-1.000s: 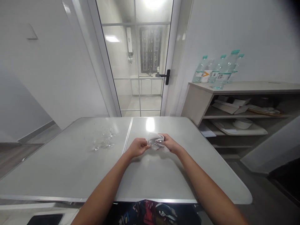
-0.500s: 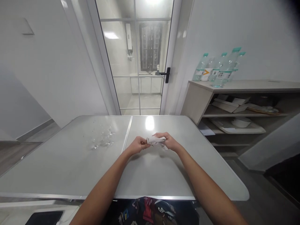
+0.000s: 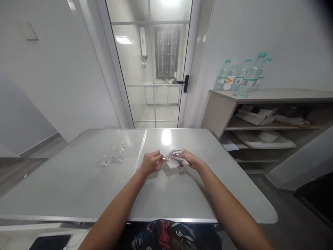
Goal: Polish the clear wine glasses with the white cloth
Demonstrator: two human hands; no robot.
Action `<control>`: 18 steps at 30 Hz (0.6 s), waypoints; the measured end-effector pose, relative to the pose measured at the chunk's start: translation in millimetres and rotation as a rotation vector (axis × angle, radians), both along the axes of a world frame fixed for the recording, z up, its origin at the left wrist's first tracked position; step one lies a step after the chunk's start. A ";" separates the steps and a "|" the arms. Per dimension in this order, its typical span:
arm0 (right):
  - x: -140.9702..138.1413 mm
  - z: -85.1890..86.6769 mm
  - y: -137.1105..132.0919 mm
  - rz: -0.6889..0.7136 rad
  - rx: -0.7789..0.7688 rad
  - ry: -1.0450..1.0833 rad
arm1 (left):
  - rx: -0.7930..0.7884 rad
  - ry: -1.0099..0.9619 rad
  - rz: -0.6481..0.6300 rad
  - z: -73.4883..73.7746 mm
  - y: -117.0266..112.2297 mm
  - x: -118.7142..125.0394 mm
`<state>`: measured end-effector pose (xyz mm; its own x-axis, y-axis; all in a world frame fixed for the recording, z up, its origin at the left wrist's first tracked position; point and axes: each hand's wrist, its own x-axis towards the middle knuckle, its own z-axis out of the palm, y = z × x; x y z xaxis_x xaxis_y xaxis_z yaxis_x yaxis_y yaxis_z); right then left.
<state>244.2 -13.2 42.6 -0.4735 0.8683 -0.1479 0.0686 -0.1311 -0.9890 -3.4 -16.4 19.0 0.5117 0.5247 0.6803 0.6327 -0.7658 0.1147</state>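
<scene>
Both my hands meet over the middle of the grey table [image 3: 182,194]. My left hand [image 3: 150,162] is closed in a pinch on the stem of a clear wine glass [image 3: 174,153] that lies sideways. My right hand [image 3: 189,159] is wrapped round a white cloth [image 3: 172,163] pressed against the bowl of that glass. The cloth hangs partly below the glass. Several more clear glasses [image 3: 114,155] stand on the table to the left of my hands.
A glass door [image 3: 153,66] with a black handle stands behind the table. At the right is a wooden shelf unit [image 3: 270,114] with several water bottles [image 3: 243,77] on top and papers and dishes inside.
The cloth, bunched over the glass before, has shifted so the glass bowl shows above it. My hands stayed in the same place over the table.
</scene>
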 end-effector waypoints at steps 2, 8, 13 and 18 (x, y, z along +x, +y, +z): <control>-2.2 -2.3 1.4 -0.037 -0.026 0.015 | 0.031 -0.013 0.032 -1.0 1.2 1.2; -4.0 -13.0 16.4 -0.454 0.301 0.042 | -0.027 -0.134 0.135 -3.0 4.2 2.9; 1.1 -16.0 20.9 -0.710 0.391 0.152 | -0.182 -0.412 0.235 3.7 4.1 1.2; -15.7 -12.9 4.5 -0.475 0.614 0.092 | -0.386 -0.497 0.202 5.2 0.8 11.7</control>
